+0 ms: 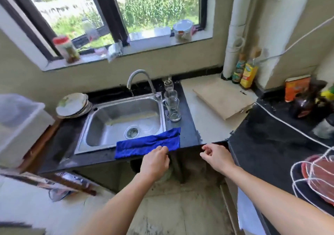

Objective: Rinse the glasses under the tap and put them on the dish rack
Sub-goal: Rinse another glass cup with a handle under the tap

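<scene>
Three clear glasses (172,106) stand in a row on the black counter just right of the steel sink (101,119). Water runs from the curved tap (139,77) into the basin. A white wire dish rack (307,178) holding reddish plates sits at the far right edge. My left hand (155,162) is at the counter's front edge, fingers curled at the hem of a blue cloth (148,144); whether it grips the cloth is unclear. My right hand (215,156) hovers below the counter edge, fingers loosely curled, holding nothing.
A stack of plates (73,105) lies left of the sink beside a white plastic box (18,122). A wooden board (223,99), bottles (244,71) and a white cable (289,126) occupy the right counter. Jars line the windowsill.
</scene>
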`<state>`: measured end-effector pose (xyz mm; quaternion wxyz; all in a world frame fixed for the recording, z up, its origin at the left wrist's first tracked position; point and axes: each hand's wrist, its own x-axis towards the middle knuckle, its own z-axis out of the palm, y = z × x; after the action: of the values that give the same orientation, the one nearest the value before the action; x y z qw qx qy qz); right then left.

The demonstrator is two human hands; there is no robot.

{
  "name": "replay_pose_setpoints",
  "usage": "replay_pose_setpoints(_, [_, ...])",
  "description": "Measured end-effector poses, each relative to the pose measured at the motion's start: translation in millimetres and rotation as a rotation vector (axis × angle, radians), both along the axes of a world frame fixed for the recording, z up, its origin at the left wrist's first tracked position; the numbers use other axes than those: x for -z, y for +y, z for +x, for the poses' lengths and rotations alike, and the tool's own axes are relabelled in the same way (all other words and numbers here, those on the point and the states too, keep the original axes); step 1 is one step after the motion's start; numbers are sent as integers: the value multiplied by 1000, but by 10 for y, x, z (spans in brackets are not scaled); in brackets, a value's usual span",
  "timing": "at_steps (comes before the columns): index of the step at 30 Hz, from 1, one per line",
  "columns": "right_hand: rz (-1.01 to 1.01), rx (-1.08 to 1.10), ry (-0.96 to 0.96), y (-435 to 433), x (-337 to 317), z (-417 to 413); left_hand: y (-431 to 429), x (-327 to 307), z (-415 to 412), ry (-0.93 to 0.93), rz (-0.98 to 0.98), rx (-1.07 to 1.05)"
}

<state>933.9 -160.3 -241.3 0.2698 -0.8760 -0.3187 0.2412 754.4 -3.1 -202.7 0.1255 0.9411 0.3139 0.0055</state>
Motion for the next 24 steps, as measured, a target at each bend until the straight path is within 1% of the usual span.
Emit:
replay_pose_setpoints(3, [-23, -59, -5, 605, 33, 178, 374, 63, -83, -9, -50, -117])
replay_pose_setpoints(6, [-44, -47, 13, 1220, 107, 370, 776, 165, -127, -16, -101, -195])
replay_pose_setpoints(10, [8, 84, 39, 2006, 155, 587, 1397, 313, -94, -31, -149, -244])
replay_pose_setpoints(13, [9, 218, 58, 2498, 183, 760, 1837, 388, -27, -43, -180, -221])
replay_pose_setpoints(18, [-60, 300, -18, 2926, 272, 893, 2418, 499, 165, -34, -219, -180])
replay_pose_setpoints(24, [-89, 309, -82, 3038, 344, 939, 2660, 576, 416, -21, -224, -147])
